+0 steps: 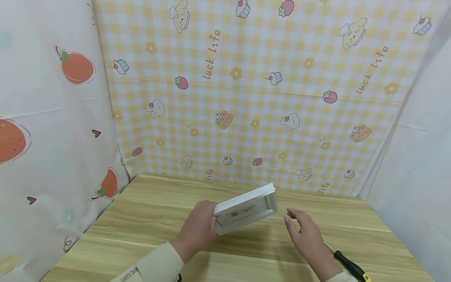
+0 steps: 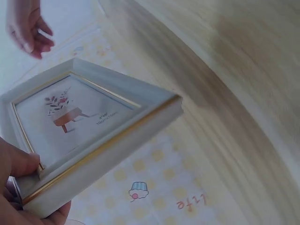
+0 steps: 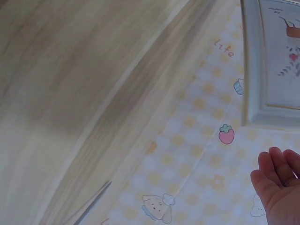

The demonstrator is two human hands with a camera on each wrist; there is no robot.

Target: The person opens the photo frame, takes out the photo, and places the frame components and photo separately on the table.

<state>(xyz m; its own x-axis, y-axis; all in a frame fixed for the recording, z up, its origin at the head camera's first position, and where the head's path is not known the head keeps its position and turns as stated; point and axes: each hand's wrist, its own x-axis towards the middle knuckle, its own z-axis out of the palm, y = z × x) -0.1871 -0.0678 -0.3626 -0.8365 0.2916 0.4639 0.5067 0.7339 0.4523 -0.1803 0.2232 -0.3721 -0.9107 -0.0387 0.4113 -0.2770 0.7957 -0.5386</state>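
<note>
A white picture frame [image 1: 243, 209] with thin gold trim is held tilted above the wooden table. My left hand [image 1: 198, 225] grips its left end, the thumb lying over the front border in the left wrist view. Behind the glass is a print of a plant and a brown stool [image 2: 68, 117]. Off the frame's other end, my right hand [image 1: 305, 237] hovers with loosely bent fingers [image 3: 276, 168] and holds nothing. Beside the right wrist lies a screwdriver [image 1: 349, 264] with a black and yellow handle; the right hand and forearm hide part of its shaft.
The wood-grain table [image 1: 158, 207] ends at a yellow checked cloth [image 1: 246, 98] hanging behind it. White cloth with fruit prints [image 1: 63, 102] hangs on the left, and a plain white sheet [image 1: 419, 164] on the right.
</note>
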